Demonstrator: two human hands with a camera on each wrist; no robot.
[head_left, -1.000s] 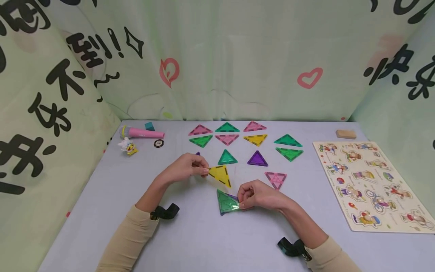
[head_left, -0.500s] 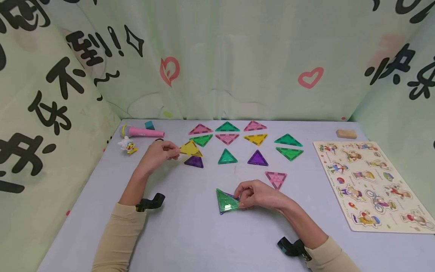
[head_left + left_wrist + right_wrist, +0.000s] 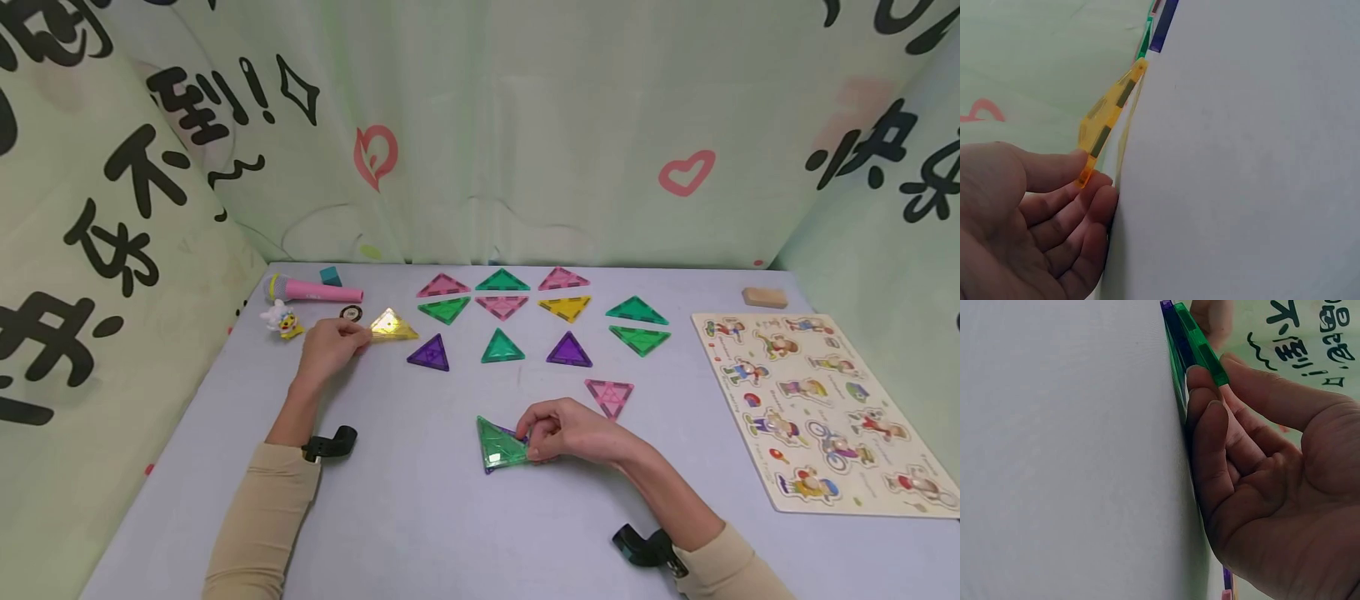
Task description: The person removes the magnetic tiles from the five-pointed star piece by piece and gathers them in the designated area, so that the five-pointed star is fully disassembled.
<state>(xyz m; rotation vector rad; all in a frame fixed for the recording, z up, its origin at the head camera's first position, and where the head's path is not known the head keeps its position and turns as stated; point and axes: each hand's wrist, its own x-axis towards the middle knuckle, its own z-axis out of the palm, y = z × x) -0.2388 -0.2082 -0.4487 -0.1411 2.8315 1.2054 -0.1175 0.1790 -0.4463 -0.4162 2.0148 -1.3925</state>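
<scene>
My left hand (image 3: 331, 348) pinches one corner of a yellow triangular magnetic tile (image 3: 392, 326) between thumb and fingertips, close over the table at the left. In the left wrist view that yellow tile (image 3: 1107, 117) tilts, its dark magnet strips showing along the edge. My right hand (image 3: 564, 431) pinches a green triangular tile (image 3: 498, 446) near the middle front. Behind the green tile lies a purple tile (image 3: 1175, 331), mostly hidden by it, its edge showing in the right wrist view. A loose purple triangle (image 3: 430, 353) lies just right of the left hand.
Several pink, green, yellow and purple triangles lie in rows at the back, among them a pink triangle (image 3: 609, 397) beside the right hand. A pink toy microphone (image 3: 318, 291), a small figurine (image 3: 282, 321) and a black disc (image 3: 350, 313) lie back left. A wooden puzzle board (image 3: 750, 477) lies right.
My left hand has carried the yellow tile from beside the green tile leftward and back, past the loose purple triangle, and lowered it. My right hand has stayed in place with its green tile.
</scene>
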